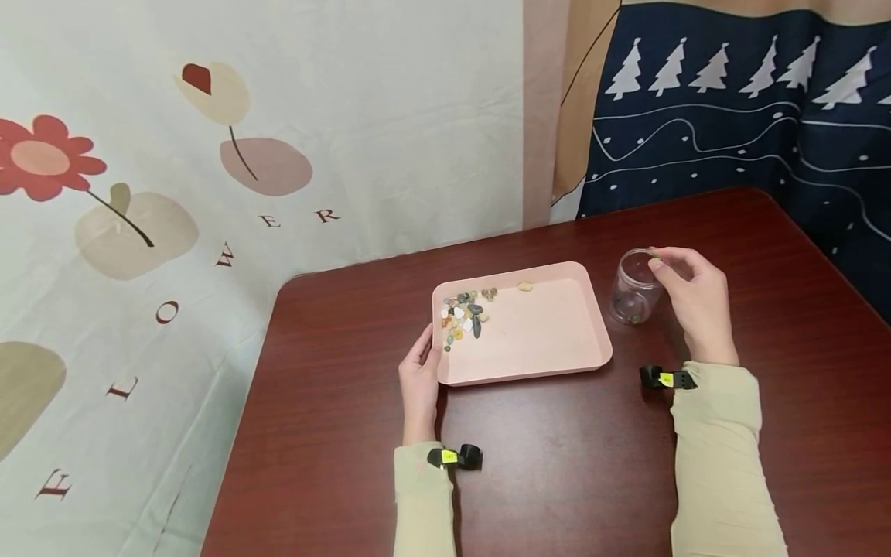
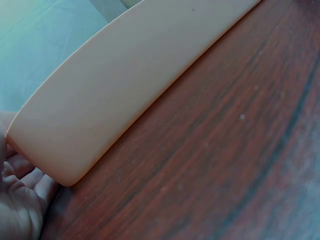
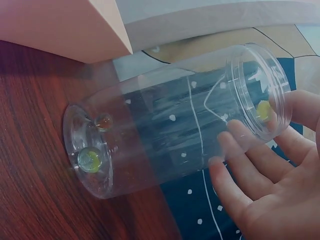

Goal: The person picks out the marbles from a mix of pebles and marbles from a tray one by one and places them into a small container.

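Note:
My left hand (image 1: 420, 387) grips the left edge of a pink tray (image 1: 536, 340), its thumb by the rim and its fingers at the outer side. Multicoloured pebbles (image 1: 468, 325) lie clustered at the tray's left end. Right of the tray a clear plastic jar (image 1: 635, 290) stands without a lid. At its mouth my right hand (image 1: 699, 302) pinches a small yellow-green marble (image 3: 263, 111). The other fingers of that hand spread along the jar's side. A green-yellow glass marble (image 3: 90, 160) and a smaller clear-brown one (image 3: 104, 122) sit on the jar's bottom.
One tan pebble (image 1: 525, 286) lies apart near the tray's far rim. Everything stands on a dark red wooden table (image 1: 557, 464). A pale flower-print curtain (image 1: 390, 116) and a navy tree-print cloth (image 1: 710, 131) hang behind the table.

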A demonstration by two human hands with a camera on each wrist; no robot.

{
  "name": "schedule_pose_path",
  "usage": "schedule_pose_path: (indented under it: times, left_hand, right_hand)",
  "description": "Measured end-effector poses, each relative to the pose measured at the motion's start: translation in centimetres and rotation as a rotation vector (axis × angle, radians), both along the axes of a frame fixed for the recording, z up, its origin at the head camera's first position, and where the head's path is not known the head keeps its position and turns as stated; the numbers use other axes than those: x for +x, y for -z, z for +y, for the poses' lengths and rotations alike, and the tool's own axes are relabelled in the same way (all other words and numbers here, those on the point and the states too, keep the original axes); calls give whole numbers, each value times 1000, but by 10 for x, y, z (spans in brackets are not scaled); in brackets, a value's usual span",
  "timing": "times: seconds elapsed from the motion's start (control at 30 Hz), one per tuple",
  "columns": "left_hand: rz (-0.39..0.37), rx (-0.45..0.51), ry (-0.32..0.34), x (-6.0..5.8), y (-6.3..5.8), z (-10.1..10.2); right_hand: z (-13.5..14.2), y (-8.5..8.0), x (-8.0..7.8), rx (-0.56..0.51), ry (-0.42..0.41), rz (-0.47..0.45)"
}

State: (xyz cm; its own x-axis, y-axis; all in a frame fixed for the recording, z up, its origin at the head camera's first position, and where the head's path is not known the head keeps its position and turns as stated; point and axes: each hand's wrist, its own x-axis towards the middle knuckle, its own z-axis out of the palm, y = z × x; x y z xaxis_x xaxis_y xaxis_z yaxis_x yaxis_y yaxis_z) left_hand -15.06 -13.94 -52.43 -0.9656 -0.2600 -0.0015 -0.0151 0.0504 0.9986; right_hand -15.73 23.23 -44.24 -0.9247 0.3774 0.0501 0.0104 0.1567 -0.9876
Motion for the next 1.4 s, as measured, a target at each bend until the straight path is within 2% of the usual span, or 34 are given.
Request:
schedule_pose_path:
  times: [0.27,0.9,1.17,1.4]
  left_hand:
    - [-17,-17,-5,1,-2,1]
    - [-8,-3,-10,-1,0,1]
    - [-32,-3,-9,1,-1,-1]
    - [-7,14,-3,0,0,0]
  right_hand:
    - [0,1,1,31,18,-26]
    - [0,0,1,27,4,-31]
    - [-1,-1,1,37,8,-24]
    - [-1,-6,4,59,12,-17]
